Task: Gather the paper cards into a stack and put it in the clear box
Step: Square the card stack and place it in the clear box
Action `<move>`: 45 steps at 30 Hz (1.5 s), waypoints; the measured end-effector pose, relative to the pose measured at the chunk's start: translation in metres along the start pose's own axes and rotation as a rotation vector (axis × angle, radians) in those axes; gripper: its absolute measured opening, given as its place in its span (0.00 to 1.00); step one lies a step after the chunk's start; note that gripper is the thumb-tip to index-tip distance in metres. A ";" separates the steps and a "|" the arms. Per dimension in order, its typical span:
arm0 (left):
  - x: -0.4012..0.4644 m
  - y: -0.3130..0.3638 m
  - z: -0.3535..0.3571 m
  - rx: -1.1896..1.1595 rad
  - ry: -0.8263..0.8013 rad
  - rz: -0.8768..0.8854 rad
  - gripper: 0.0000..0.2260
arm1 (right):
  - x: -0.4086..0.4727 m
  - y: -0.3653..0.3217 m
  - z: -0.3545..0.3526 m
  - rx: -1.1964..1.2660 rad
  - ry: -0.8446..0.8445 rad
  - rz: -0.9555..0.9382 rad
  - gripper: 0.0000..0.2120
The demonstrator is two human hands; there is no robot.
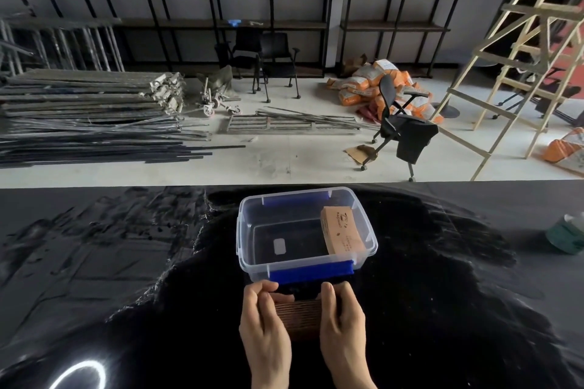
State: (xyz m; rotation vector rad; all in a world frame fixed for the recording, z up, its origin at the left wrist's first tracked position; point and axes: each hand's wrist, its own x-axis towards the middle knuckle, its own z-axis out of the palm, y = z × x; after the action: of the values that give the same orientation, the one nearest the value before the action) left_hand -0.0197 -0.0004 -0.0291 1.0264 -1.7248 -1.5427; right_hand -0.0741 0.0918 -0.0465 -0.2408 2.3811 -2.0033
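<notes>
A stack of brown paper cards [298, 316] stands on edge on the black table, just in front of the clear box [245, 230]. My left hand [265, 325] presses the stack's left side and my right hand [343, 322] presses its right side, squeezing the cards together. The box has blue latches at its near and far rims and no lid. Inside it, another brown card stack [341, 229] leans against the right wall. A small white label shows on the box floor.
The black tabletop [126, 262] is glossy, with a ring-light reflection at the lower left. A green roll-like object [567, 235] lies at the table's right edge. Beyond the table are an office chair, metal poles, orange sacks and a wooden ladder.
</notes>
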 end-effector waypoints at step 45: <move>0.024 0.046 -0.031 -0.082 -0.490 -0.218 0.13 | 0.009 -0.068 -0.034 0.274 -0.351 0.150 0.24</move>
State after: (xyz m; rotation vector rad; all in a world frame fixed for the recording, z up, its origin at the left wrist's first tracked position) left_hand -0.0133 -0.0363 0.0195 0.8633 -1.8892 -2.1243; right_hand -0.0799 0.1131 0.0271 -0.3593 1.8407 -1.9935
